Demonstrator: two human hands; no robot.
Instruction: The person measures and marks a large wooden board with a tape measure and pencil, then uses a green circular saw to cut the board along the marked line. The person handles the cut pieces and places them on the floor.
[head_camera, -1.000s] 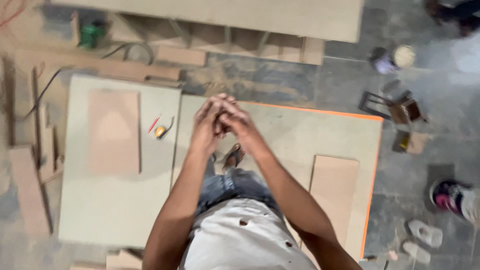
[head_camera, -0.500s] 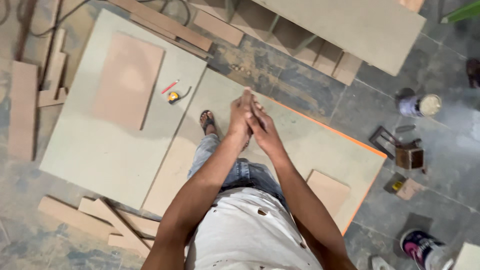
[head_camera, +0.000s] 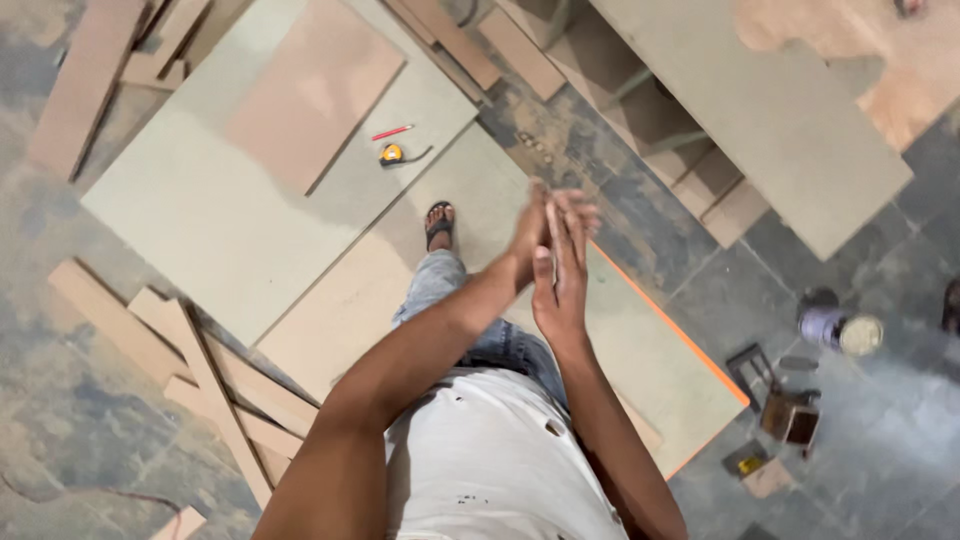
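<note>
1. The left hand and right hand are raised in front of the chest, palms pressed flat together, fingers straight and pointing away from the body. Neither grasps anything that I can make out; the fingertips are motion-blurred, so a very small item between the palms cannot be ruled out.

2. A second ago the hands were clasped with fingers bunched over the boards; half a second ago they had flattened against each other. Now the right hand sits slightly lower and nearer than the left, so the palms seem to be sliding across each other, as in rubbing or dusting off.

3. The view has also swung: the tape measure and red pencil have moved from beside the hands to well up and left of them.

4. Those two tools lie untouched on the large grey board, just right of the tan panel lying on it.

5. Under the hands is the orange-edged board, on which the person stands; a sandalled foot shows near its upper end.

6. Off-cut strips are piled at lower left. A tin and a small brown box sit on the floor at right, well apart from the hands.
</note>
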